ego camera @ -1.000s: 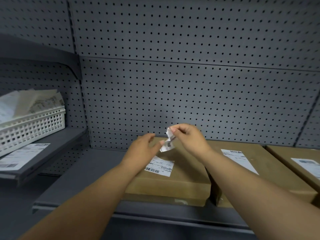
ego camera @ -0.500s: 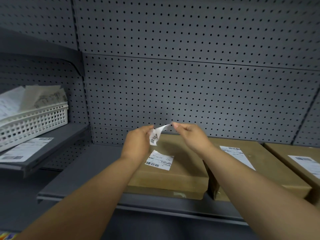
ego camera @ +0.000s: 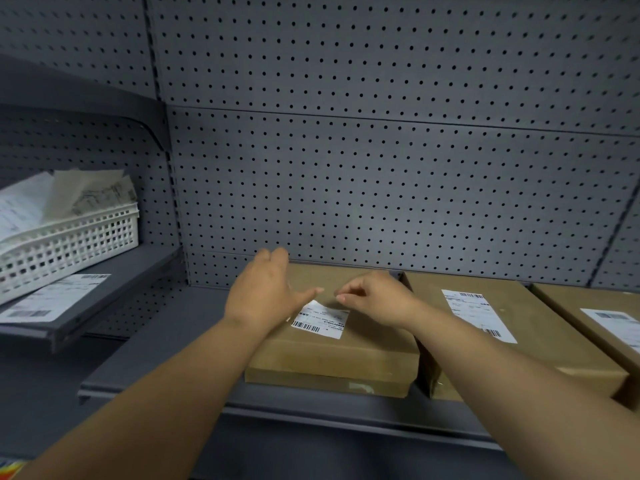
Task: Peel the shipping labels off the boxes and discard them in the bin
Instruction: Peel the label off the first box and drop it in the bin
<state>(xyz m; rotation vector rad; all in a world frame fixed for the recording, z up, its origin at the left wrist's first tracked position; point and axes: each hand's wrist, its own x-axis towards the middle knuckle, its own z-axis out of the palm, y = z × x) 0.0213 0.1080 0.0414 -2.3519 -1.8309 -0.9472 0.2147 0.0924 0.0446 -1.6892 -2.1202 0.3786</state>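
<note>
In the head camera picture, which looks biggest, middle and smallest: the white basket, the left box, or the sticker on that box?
1. Left box, biggest.
2. White basket, though the picture's edge cuts it off.
3. Sticker, smallest.
</note>
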